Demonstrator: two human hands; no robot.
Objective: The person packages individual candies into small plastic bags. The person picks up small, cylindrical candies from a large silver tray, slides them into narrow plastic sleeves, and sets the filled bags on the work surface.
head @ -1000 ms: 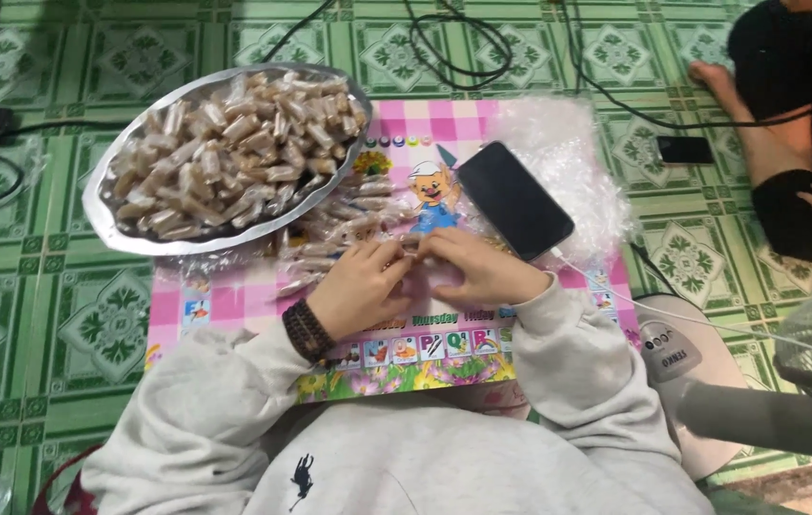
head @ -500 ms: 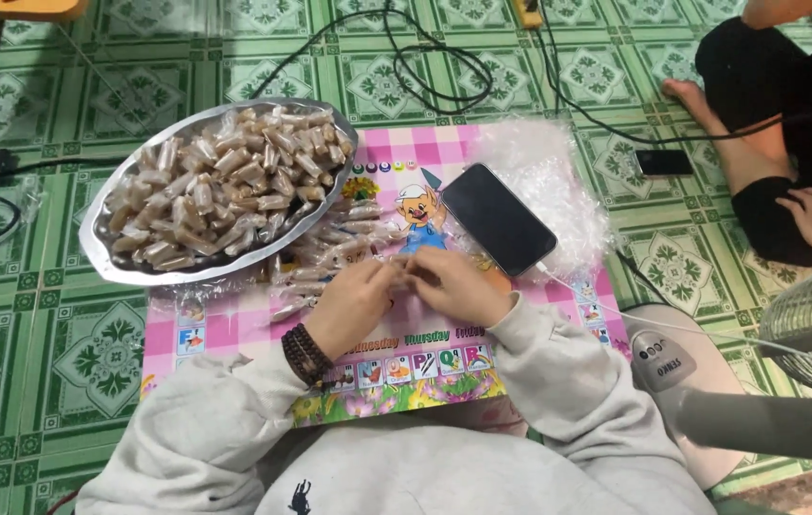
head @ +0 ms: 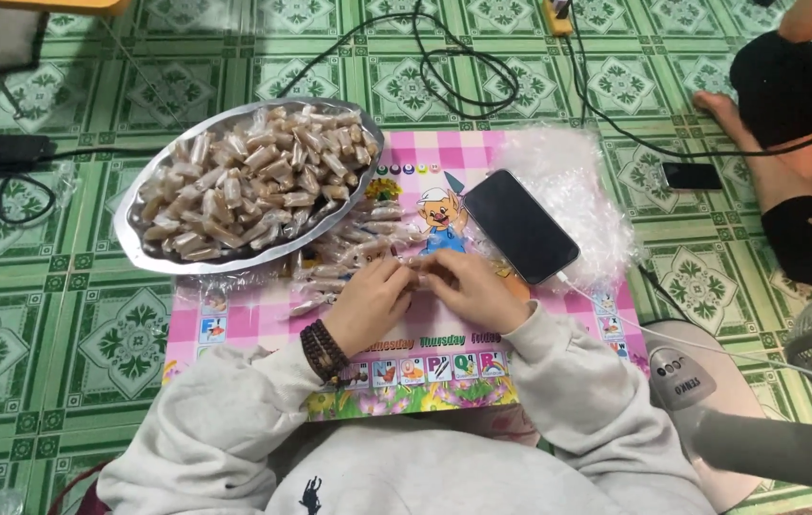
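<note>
My left hand and my right hand meet over a pink picture mat, fingers pinched together on a small clear-wrapped candy. A dark bead bracelet sits on my left wrist. Just beyond my hands lies a loose pile of wrapped candies. A silver oval tray, heaped with brown candies in clear wrappers, stands at the mat's far left corner. The candy itself is mostly hidden by my fingers.
A black phone lies on a heap of clear wrappers, right of my hands. Black cables cross the green tiled floor. Another person's leg is at the right. A white fan base stands near my right elbow.
The view has shifted a little, so the tray and mat sit lower and more to the right. My hands stay together on the candy, fingers working slightly.
</note>
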